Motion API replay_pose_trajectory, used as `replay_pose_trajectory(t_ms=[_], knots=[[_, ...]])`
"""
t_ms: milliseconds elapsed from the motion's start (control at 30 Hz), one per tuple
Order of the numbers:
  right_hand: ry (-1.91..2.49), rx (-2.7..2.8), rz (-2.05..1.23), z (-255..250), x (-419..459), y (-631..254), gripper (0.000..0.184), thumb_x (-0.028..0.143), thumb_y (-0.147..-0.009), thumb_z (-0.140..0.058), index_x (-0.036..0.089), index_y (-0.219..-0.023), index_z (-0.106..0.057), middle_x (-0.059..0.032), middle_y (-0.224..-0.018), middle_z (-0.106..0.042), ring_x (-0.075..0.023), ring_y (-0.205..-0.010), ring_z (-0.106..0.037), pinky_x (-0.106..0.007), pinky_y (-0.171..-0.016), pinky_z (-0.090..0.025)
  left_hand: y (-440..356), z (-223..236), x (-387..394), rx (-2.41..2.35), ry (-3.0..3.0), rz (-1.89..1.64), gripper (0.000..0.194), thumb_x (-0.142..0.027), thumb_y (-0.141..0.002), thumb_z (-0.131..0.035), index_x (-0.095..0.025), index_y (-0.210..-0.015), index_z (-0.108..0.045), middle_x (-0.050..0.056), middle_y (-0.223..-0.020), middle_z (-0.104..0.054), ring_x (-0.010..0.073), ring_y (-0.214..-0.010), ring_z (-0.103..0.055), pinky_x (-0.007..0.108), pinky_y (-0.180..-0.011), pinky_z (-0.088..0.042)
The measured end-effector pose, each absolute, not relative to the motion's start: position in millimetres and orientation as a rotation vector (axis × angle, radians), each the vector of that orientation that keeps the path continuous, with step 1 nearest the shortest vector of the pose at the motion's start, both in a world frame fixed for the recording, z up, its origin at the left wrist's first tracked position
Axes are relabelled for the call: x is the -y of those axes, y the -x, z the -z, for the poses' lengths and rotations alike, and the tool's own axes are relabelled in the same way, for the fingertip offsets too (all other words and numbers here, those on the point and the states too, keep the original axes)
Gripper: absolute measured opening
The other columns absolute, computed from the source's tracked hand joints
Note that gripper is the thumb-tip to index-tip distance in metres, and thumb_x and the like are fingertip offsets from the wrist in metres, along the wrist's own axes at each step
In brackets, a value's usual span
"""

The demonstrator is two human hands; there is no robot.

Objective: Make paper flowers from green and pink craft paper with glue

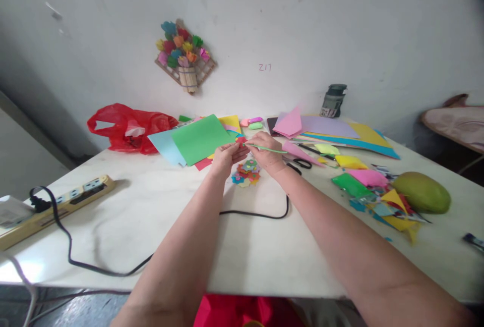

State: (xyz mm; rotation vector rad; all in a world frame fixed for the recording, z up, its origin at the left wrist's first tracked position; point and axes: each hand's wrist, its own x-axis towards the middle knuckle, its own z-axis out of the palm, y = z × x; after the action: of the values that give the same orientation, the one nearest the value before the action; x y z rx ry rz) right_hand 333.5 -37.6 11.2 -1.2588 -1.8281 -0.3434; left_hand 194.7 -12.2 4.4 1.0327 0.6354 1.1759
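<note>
My left hand (230, 154) is closed on a small red paper piece (240, 140), pinched at the fingertips. Close against it, my right hand (266, 151) grips a thin light-green strip (273, 151) that trails to the right across the fingers. Whether the strip touches the red piece is too small to tell. Just below both hands lies a pile of small multicoloured paper flowers (246, 173) on the white table. Scissors with black handles (302, 163) rest to the right of my right hand, partly hidden by the wrist.
Coloured sheets, one green (202, 140), and a red plastic bag (132, 127) lie back left. A power strip (71, 198) with a black cable stands left. To the right are paper scraps (395, 208), clay packets (366, 177), a green mango (421, 192) and a dark bottle (333, 101).
</note>
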Motion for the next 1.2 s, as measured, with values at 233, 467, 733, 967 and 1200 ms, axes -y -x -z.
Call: replay_pose_trajectory(t_ms=[233, 467, 733, 967, 1200], knots=[[1.319, 1.751, 0.267, -14.2, 40.4, -331.3, 0.023, 0.028, -0.083, -0.046, 0.022, -0.082, -0.068, -0.0031, -0.089, -0.061, -0.0141, -0.087, -0.054, -0.023, -0.073, -0.040, -195.0, -4.3, 13.5, -0.646, -1.078, -1.164, 0.021, -0.027, -0.063, -0.067, -0.011, -0.076, -0.063, 0.011, -0.076, -0.069, 0.0226, -0.075, -0.066, 0.033, -0.073, -0.049], [1.362, 1.737, 0.267, -14.8, 41.3, -330.8, 0.023, 0.029, -0.083, -0.045, 0.024, -0.082, -0.068, -0.0031, -0.090, -0.061, -0.0147, -0.088, -0.054, -0.023, -0.072, -0.041, -195.1, -5.0, 14.9, -0.648, -1.081, -1.162, 0.020, -0.026, -0.063, -0.067, -0.011, -0.075, -0.063, 0.012, -0.078, -0.069, 0.0242, -0.077, -0.065, 0.035, -0.074, -0.049], [1.370, 1.746, 0.258, -13.5, 40.2, -329.5, 0.024, 0.031, -0.083, -0.045, 0.024, -0.083, -0.068, -0.0030, -0.091, -0.061, -0.0154, -0.089, -0.053, -0.024, -0.074, -0.041, -195.7, -2.5, 12.5, -0.630, -1.083, -1.156, 0.022, -0.027, -0.062, -0.068, -0.011, -0.075, -0.063, 0.011, -0.076, -0.069, 0.0246, -0.078, -0.065, 0.037, -0.077, -0.048], [1.398, 1.770, 0.287, -13.3, 40.0, -328.9, 0.025, 0.030, -0.083, -0.044, 0.025, -0.085, -0.068, -0.0033, -0.093, -0.061, -0.0160, -0.090, -0.052, -0.025, -0.074, -0.040, -195.5, -3.6, 13.2, -0.645, -1.086, -1.159, 0.022, -0.027, -0.060, -0.069, -0.011, -0.074, -0.063, 0.011, -0.075, -0.069, 0.0251, -0.079, -0.065, 0.037, -0.077, -0.048], [1.390, 1.754, 0.285, -13.7, 39.7, -329.1, 0.024, 0.030, -0.083, -0.045, 0.024, -0.083, -0.068, -0.0030, -0.091, -0.061, -0.0157, -0.090, -0.053, -0.024, -0.073, -0.040, -195.6, -4.0, 13.4, -0.658, -1.083, -1.152, 0.021, -0.027, -0.060, -0.069, -0.011, -0.074, -0.063, 0.011, -0.076, -0.069, 0.0245, -0.077, -0.065, 0.035, -0.072, -0.049]])
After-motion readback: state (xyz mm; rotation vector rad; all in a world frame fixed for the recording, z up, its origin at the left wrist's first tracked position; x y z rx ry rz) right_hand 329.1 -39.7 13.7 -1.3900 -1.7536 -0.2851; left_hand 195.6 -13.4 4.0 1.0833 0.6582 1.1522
